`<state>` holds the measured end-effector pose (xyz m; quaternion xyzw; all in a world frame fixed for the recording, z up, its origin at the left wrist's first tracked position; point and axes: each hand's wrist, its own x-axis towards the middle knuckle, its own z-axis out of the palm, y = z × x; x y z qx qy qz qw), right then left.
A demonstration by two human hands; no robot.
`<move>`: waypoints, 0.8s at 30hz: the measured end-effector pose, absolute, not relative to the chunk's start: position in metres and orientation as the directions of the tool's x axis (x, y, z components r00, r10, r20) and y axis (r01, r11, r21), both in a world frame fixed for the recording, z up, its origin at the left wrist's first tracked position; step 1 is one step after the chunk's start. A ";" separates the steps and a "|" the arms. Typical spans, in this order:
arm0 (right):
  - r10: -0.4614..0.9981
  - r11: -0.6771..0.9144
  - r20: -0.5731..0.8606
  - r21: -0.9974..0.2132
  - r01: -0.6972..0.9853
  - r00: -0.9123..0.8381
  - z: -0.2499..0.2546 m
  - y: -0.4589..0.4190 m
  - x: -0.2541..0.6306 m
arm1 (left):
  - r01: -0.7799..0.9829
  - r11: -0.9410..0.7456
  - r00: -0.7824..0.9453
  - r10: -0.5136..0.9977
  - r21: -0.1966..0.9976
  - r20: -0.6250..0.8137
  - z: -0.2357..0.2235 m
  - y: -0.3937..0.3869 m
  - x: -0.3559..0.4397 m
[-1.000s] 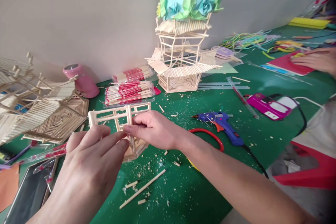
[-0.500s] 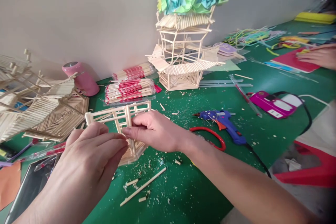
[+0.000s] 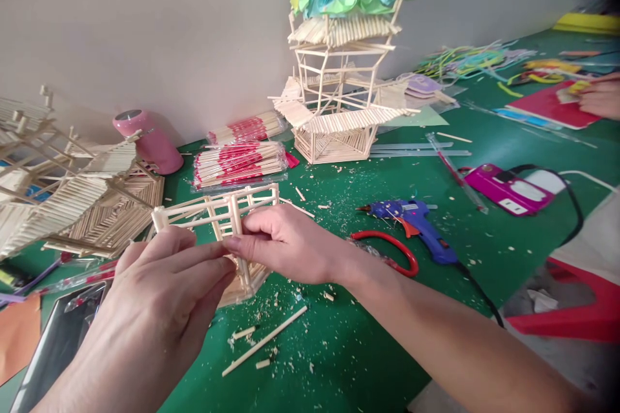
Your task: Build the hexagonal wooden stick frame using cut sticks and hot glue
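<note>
One small, open frame of pale wooden sticks stands left of centre on the green bench, on the near side of the plastic-wrapped bundles of pale sticks. The right hand pinches its front upright between thumb and fingers; the left hand has its fingertips drawn together at the same post, touching or almost touching the right thumb, and whether they grip a sliver of wood cannot be told. The thin joints look like the weak point: too hard a squeeze, or uneven pressure from the two sides, could bend the post or pop a bond. To the right, the blue glue gun with an orange trigger and the curved red handle lie near the right forearm; a careless outward sweep could knock either, and the nozzle might burn if hot.
</note>
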<state>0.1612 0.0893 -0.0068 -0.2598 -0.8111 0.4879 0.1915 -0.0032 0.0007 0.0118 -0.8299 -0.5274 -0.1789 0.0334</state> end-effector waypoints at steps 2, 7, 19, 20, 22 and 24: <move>0.608 0.397 0.066 -0.888 0.232 -0.791 -0.008 0.090 0.161 | 0.889 -0.440 0.379 0.864 0.129 0.332 0.011 0.001 -0.003; 0.610 0.405 0.080 -0.887 0.223 -0.788 -0.010 0.090 0.162 | 0.886 -0.448 0.384 0.855 0.122 0.348 0.009 0.000 -0.004; 0.625 0.400 0.075 -0.886 0.236 -0.777 -0.009 0.088 0.161 | 0.883 -0.463 0.419 0.849 0.072 0.323 0.012 -0.001 -0.005; 0.624 0.401 0.078 -0.886 0.234 -0.777 -0.009 0.088 0.161 | 0.884 -0.463 0.418 0.849 0.073 0.323 0.011 -0.001 -0.005; 0.622 0.402 0.081 -0.886 0.230 -0.779 -0.009 0.088 0.161 | 0.882 -0.467 0.423 0.847 0.071 0.323 0.011 -0.001 -0.005; 0.620 0.403 0.084 -0.887 0.225 -0.780 -0.008 0.088 0.160 | 0.879 -0.474 0.430 0.838 0.057 0.335 0.010 0.000 -0.004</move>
